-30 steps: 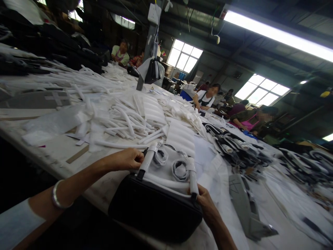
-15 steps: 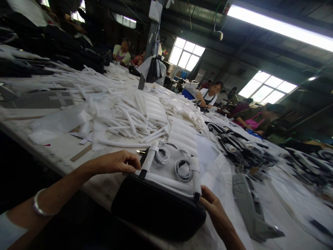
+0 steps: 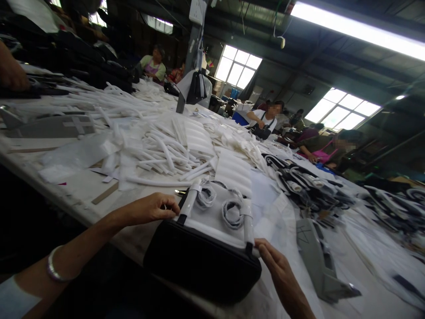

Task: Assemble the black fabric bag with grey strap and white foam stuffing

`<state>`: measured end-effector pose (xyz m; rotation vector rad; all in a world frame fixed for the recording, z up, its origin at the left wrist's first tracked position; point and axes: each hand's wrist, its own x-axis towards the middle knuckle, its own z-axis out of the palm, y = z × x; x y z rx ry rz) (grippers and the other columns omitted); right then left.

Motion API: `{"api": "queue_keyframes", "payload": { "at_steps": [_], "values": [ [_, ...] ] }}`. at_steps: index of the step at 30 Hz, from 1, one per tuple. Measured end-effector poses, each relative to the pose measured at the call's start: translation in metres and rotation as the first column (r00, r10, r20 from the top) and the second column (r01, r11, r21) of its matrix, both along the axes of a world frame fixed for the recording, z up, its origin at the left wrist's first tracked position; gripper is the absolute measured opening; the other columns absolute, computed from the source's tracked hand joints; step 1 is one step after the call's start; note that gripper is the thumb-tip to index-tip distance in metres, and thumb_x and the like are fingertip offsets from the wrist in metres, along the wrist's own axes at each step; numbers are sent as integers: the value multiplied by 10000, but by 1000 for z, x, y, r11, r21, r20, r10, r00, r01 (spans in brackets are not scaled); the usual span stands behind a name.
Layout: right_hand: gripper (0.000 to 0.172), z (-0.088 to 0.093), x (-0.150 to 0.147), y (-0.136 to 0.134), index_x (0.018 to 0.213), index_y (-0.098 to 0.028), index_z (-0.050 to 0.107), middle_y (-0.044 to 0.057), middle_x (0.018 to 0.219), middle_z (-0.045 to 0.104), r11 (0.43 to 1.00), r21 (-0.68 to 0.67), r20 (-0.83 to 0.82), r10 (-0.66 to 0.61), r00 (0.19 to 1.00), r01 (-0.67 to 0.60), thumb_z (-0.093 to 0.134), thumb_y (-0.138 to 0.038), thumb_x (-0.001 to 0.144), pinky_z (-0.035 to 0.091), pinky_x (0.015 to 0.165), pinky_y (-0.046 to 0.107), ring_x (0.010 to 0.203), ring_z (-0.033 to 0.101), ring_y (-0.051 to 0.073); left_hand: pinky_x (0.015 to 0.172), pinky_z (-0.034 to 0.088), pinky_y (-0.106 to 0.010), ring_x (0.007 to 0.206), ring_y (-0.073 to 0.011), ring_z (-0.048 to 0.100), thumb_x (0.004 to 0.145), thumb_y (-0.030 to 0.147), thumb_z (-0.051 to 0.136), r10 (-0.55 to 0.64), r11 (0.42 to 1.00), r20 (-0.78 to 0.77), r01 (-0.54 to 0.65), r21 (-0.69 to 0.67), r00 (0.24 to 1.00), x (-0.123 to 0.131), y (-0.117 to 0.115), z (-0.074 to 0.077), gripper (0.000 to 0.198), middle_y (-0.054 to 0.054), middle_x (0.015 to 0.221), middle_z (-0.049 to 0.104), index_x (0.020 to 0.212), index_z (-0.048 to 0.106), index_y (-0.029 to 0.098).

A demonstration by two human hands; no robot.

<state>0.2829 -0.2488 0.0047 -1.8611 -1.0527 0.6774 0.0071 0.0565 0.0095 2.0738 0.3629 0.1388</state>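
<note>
A black bag (image 3: 199,261) with a white fabric top lies at the near edge of the long work table (image 3: 83,190). Two white wrapped handle straps (image 3: 191,199) run up from its rim, with coiled cords (image 3: 232,212) between them. My left hand (image 3: 152,208) is closed in a pinch at the foot of the left strap. My right hand (image 3: 275,266) grips the bag's right corner under the right strap, fingers curled on the rim.
Heaps of white tubes and padded strips (image 3: 166,146) cover the table beyond the bag. Black-and-white straps (image 3: 305,186) pile up to the right, with a grey template (image 3: 315,261) beside them. Other people (image 3: 265,124) work at the far side. Someone's hand (image 3: 9,71) shows at far left.
Both hands stay on the bag; my right hand has slid a little along the right corner. Another person's hand has come into view at the far left.
</note>
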Motion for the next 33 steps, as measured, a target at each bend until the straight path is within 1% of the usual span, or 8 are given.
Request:
{"api": "queue_keyframes", "payload": {
  "at_steps": [4,8,11,14,20,26,30,33],
  "values": [
    [475,1,3,-4,1129,-227,683,88,1146,661,992,-18,111,128,986,-127,544,-588,853,473,922,338,1086,601,295,776,449,-227,831,-160,625,915,370,498,73,980,25,-77,182,997,-7,-5,4,278,-11,888,692,879,705,188],
    [609,6,-11,-2,1172,-239,643,74,1181,627,987,-9,109,158,981,-158,598,-681,755,461,921,333,1067,581,294,891,434,-280,948,-182,603,973,373,432,158,844,270,-272,462,950,-5,-30,21,310,-43,963,673,906,671,188],
    [553,12,-25,1,1126,-238,648,50,1100,638,989,-70,94,138,986,-131,703,-574,690,455,882,304,1002,573,269,978,408,-321,1097,-212,573,925,462,547,-24,758,328,-197,622,944,3,-59,33,309,-57,1140,661,1076,657,215],
    [444,11,-32,3,1066,-228,660,35,1054,640,990,-119,107,87,990,-74,727,-409,665,437,864,288,995,555,253,1024,381,-396,1174,-279,549,786,595,670,-134,638,241,-103,763,961,16,-78,35,558,-105,1227,640,1172,626,194],
    [274,-14,-36,13,798,-185,654,1,743,598,988,-142,5,-55,998,55,655,-456,755,423,714,284,763,528,195,863,460,-375,768,-240,643,710,569,750,-124,539,16,54,841,992,37,-76,17,428,-38,756,677,817,633,171],
    [428,-33,-32,20,877,-160,666,30,793,652,992,-128,-129,-23,991,7,625,-577,786,451,697,296,768,577,211,698,469,-324,721,-247,652,717,576,742,-90,567,-56,97,818,994,50,-77,9,436,-37,756,679,817,608,174],
    [502,-35,-33,22,894,-144,672,52,816,685,982,-189,-104,-9,994,-11,675,-613,715,462,664,292,780,607,232,591,451,-295,673,-267,674,699,693,679,-69,671,-193,188,717,979,66,-74,1,536,-68,718,694,809,657,169],
    [435,-39,-39,26,772,-149,643,30,688,654,973,-217,-95,-104,990,81,677,-578,715,441,578,273,674,596,209,587,458,-306,664,-291,683,652,752,664,-43,740,-247,197,643,968,77,-68,-9,591,-85,650,681,739,694,168]
  ]
}}
